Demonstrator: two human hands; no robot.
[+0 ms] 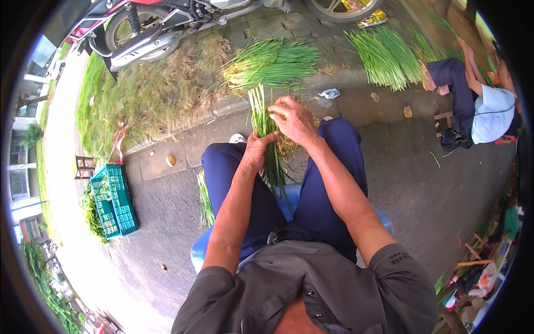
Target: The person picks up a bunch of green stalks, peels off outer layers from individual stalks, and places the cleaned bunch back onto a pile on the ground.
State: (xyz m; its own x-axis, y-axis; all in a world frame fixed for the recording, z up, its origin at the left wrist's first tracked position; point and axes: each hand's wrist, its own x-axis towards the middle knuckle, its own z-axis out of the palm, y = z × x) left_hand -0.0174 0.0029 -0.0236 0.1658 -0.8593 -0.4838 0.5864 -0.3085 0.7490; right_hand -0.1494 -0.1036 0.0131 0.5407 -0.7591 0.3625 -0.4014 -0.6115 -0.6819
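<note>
A small bunch of leafy green stalks, likely garlic chives [258, 109], is gripped in my left hand [255, 149] between my knees. Its pale stem ends point away from me, and the dark green leaves hang down toward my lap. Close on the right of the stems is my right hand [295, 122], thumb and fingers bent toward them; whether it pinches a strand cannot be made out. Yellowed trimmings [288, 147] lie on the ground below my hands. Just beyond, a larger heap of the same greens [273, 62] rests on the paving by the kerb.
More laid-out greens [386, 58] lie at upper right, near a seated person [492, 106]. A parked motorcycle [167, 33] stands beyond the dry grass [175, 83]. On my left is a teal plastic crate [114, 200]. Beneath me is a blue stool [200, 250].
</note>
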